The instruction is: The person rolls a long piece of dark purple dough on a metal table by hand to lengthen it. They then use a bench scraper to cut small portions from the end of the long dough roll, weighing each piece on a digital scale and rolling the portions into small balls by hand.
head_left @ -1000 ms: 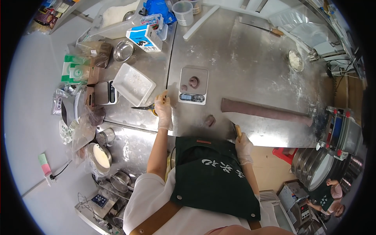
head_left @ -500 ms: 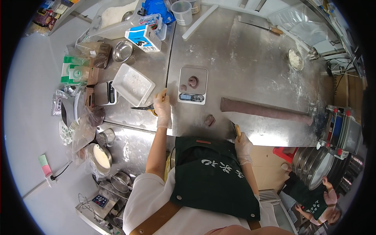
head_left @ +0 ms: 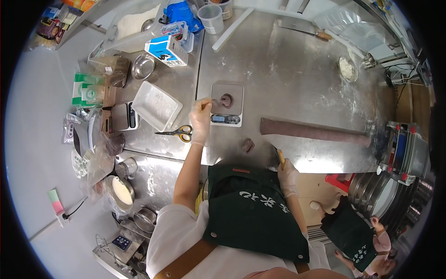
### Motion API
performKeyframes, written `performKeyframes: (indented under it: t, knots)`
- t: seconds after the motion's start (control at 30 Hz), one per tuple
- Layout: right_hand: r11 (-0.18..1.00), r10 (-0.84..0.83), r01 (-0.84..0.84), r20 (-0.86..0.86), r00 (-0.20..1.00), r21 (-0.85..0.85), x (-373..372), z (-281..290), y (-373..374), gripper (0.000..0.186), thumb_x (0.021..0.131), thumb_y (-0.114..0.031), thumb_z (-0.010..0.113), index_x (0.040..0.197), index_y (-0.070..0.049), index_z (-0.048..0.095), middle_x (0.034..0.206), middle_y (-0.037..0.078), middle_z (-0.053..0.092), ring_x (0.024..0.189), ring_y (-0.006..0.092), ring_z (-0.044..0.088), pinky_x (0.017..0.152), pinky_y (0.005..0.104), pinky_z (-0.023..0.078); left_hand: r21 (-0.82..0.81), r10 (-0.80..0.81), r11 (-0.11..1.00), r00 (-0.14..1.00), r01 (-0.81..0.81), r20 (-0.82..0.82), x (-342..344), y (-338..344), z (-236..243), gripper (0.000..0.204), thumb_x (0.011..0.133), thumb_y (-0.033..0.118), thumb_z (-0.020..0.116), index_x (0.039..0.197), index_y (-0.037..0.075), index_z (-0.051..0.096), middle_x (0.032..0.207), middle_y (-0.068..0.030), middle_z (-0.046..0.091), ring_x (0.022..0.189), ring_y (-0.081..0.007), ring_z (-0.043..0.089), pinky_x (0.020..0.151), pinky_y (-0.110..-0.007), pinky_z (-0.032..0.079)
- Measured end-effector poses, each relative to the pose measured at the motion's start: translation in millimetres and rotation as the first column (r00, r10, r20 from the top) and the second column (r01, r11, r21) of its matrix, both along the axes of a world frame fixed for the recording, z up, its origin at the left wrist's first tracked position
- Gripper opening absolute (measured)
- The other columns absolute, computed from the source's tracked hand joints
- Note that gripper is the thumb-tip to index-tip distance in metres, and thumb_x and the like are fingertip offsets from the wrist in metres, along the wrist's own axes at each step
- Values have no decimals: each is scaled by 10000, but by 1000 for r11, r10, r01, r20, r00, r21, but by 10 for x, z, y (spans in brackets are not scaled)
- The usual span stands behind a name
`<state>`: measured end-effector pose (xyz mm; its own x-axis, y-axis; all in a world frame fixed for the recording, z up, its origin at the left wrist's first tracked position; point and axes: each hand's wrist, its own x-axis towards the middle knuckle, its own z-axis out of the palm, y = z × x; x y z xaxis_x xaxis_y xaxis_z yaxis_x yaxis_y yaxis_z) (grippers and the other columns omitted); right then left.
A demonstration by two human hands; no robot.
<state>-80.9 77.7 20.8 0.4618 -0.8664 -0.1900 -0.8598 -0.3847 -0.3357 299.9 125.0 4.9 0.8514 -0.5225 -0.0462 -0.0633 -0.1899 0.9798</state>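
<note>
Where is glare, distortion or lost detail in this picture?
Head view: glare whitens the steel table along its front edge, beside the right hand; head view: the fisheye bends straight edges near the rim, which fades to black; head view: the kitchen scale beside the left hand is clear, its digits too small to read.

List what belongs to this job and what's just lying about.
Likely in use: white-and-silver square scale, purplish-brown dough coil, long purplish-brown dough roll, tan-handled tool.

Seemingly idle: black-and-yellow scissors, blue-and-white carton.
</note>
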Motion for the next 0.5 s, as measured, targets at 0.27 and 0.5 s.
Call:
performKeyframes:
  t: [0.27, 0.5]
  knots:
    - [999, -22, 22, -11, 1000, 27, -35, -29, 16, 144, 858, -175, 645, 946, -71, 597, 759, 182, 663, 665, 390, 654, 606, 493, 534, 144, -144, 986, 855, 81, 499, -246, -368, 190, 151, 859, 53, 689, 1008, 47, 664, 904, -91, 635, 837, -267, 632, 794, -381, 533]
    - [1000, -12, 12, -13, 1000, 0, -11, 18, 22, 141, 847, -189, 657, 927, -87, 603, 773, 151, 664, 663, 361, 658, 598, 481, 536, 134, -111, 988, 966, 81, 233, -338, -391, -2, 275, 867, 107, 715, 1123, 69, 620, 994, -136, 686, 877, -283, 677, 802, -363, 537]
